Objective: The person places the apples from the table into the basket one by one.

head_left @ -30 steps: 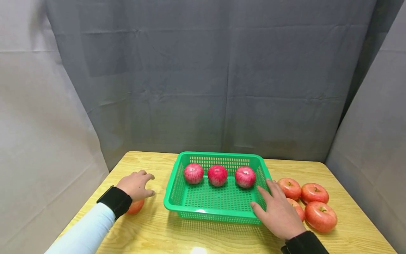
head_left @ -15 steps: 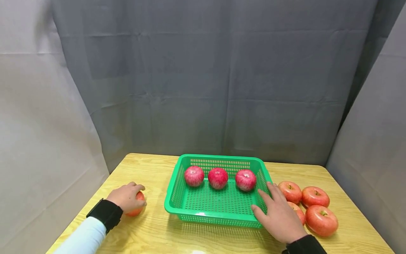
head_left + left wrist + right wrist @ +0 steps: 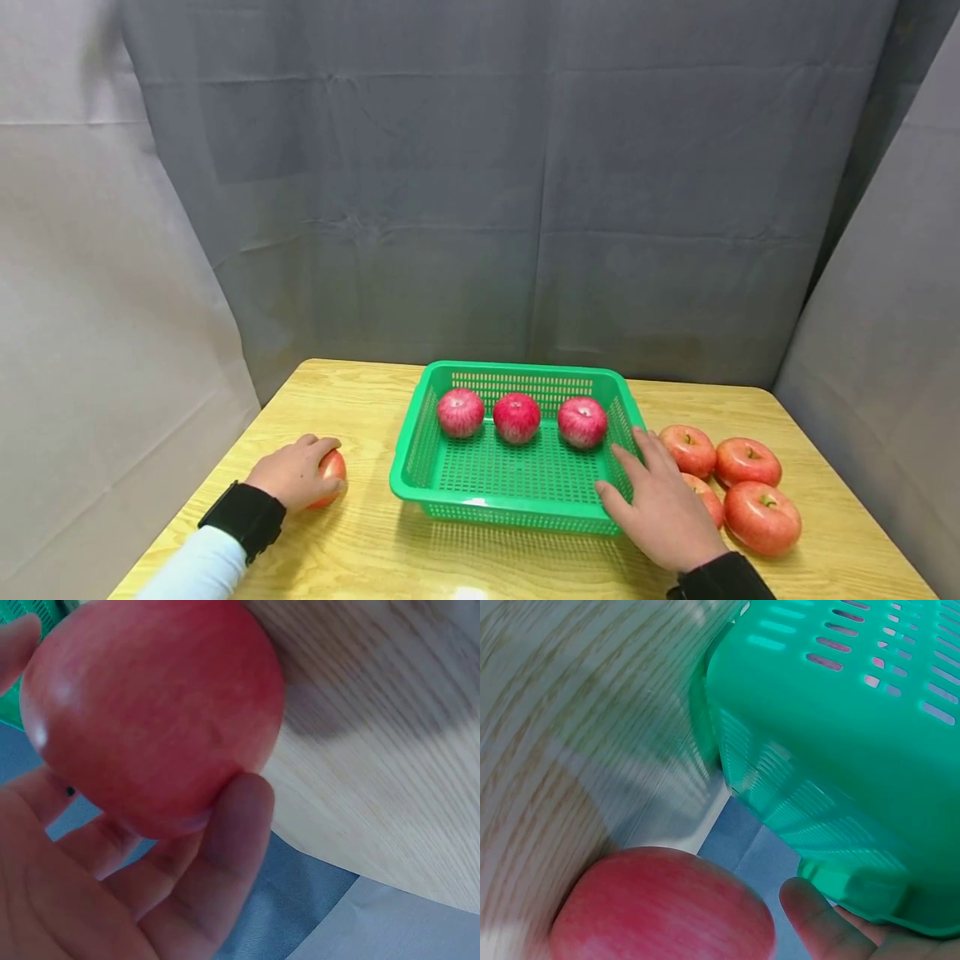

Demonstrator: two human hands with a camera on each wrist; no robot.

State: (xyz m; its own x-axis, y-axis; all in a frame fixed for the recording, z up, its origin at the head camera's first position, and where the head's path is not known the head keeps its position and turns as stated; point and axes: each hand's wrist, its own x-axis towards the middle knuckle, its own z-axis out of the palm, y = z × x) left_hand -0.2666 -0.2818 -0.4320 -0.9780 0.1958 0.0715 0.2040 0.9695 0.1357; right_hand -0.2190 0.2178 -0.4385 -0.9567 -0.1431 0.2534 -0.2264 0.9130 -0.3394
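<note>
Green basket (image 3: 525,507) between left hand (image 3: 288,473) and four apples (image 3: 763,518)

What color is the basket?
The basket is bright green, showing best in the head view.

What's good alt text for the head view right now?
A left hand grips an apple left of a green basket on a wooden table, while an open right hand lies at the basket's right side. Three darker fruits sit inside in a row; four more apples cluster to its right.
</note>
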